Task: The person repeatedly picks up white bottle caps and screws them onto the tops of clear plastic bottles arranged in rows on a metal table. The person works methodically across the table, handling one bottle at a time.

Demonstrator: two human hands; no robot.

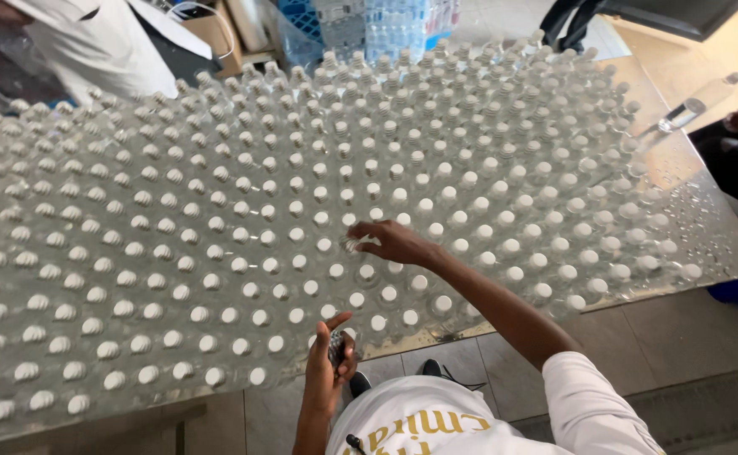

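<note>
Right hand (394, 242) pinches white cap of a clear plastic bottle (354, 244) mid-table | left hand (328, 358) grips small dark object (336, 344) at near edge of wet metal table (706, 227) | we judge: work row by row, avoid toppling neighbours.

Take the metal table (706, 244) as your landmark. At its far left corner you see a person in a white coat (99, 46), with a brown cardboard box (217, 29) just to that person's right. Beyond its far edge stand shrink-wrapped packs of bottles (386, 21). Near its right corner 1 clear bottle (693, 105) lies on its side. Below its near edge you see grey floor tiles (672, 337).
</note>
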